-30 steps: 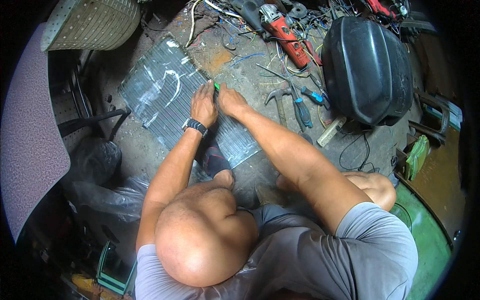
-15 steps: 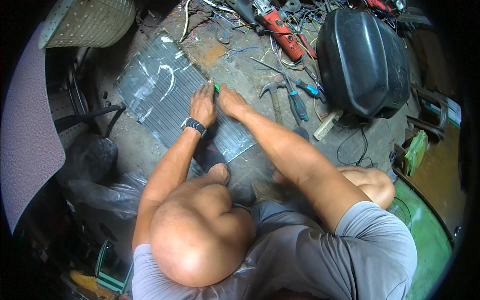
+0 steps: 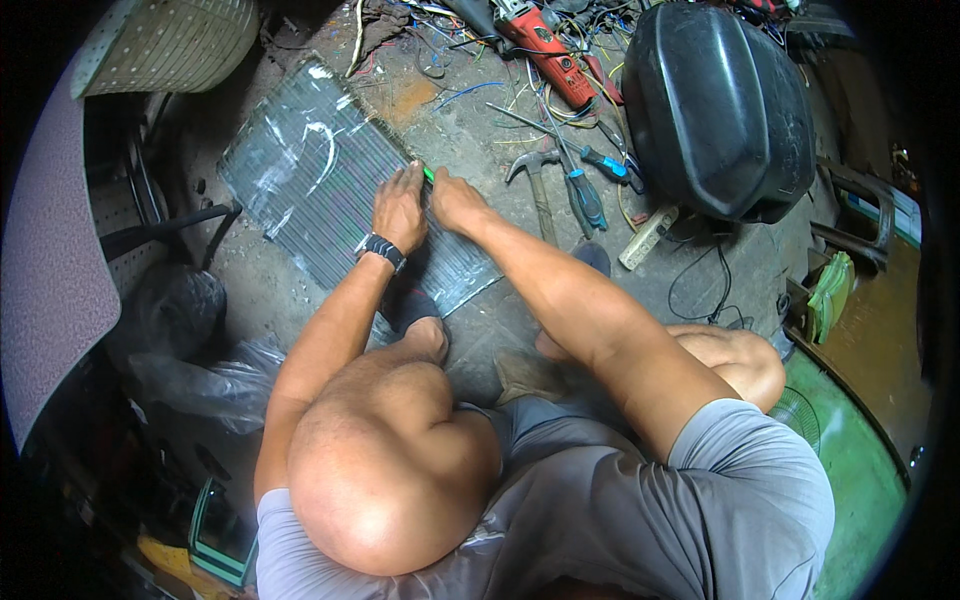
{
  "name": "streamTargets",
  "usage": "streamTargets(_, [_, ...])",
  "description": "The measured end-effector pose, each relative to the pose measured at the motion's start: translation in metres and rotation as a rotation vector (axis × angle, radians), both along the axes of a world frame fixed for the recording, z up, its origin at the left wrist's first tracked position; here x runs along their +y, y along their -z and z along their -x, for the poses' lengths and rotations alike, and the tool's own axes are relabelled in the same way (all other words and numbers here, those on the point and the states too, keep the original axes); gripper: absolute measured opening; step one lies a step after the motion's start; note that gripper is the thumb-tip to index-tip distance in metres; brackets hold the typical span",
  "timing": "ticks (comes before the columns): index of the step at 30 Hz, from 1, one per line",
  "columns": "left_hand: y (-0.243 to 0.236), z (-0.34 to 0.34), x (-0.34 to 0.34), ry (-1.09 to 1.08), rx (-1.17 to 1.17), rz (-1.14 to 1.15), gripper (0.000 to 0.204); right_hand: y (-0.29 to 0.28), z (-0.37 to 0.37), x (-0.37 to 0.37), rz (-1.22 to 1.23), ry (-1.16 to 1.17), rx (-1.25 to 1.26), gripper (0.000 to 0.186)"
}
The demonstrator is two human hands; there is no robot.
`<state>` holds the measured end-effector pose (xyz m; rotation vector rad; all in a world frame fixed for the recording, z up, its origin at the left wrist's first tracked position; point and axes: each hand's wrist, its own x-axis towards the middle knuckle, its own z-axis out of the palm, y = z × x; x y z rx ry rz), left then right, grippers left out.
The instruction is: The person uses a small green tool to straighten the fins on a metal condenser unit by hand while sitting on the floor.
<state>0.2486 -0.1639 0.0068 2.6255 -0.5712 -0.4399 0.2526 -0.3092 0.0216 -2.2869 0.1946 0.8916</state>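
Observation:
A grey ribbed metal panel [image 3: 295, 175] with white smears lies on the concrete floor in front of me. My left hand [image 3: 398, 208], a dark watch at its wrist, rests on its right part with fingers stretched out. Just right of it, my right hand [image 3: 457, 207] is closed around a slim green object [image 3: 429, 173] at the panel's edge; the rest of that object is hidden. My foot in dark footwear [image 3: 408, 302] is under my left forearm, at the panel's lower part.
Right of the panel lie a hammer [image 3: 542, 200], screwdrivers [image 3: 585, 200], a pale bar [image 3: 648, 238], wires, a red angle grinder [image 3: 550, 60] and a black hard case [image 3: 715, 110]. A woven basket [image 3: 175, 45], purple board [image 3: 55, 250] and plastic sheeting [image 3: 205, 385] are at the left.
The whole view has shifted slightly, with the surroundings sitting higher and further left. My hands stay together at the same place on the panel, the right still closed on the green object.

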Motion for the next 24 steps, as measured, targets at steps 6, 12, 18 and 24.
streamTargets(6, [-0.004,0.011,-0.005,-0.006,0.029,0.018,0.065,0.002,0.013,-0.007,-0.012,0.016,-0.003,0.031])
streamTargets(12, [-0.016,-0.016,0.026,0.173,0.155,0.088,0.068,-0.005,0.010,0.002,0.003,0.008,0.005,0.031])
streamTargets(18, [-0.118,-0.065,0.058,0.397,0.485,-0.287,0.040,-0.006,0.014,-0.007,0.017,-0.040,0.049,0.034])
streamTargets(24, [-0.015,-0.039,0.005,-0.386,0.399,-0.105,0.043,-0.007,0.014,-0.009,-0.019,0.036,-0.018,0.029])
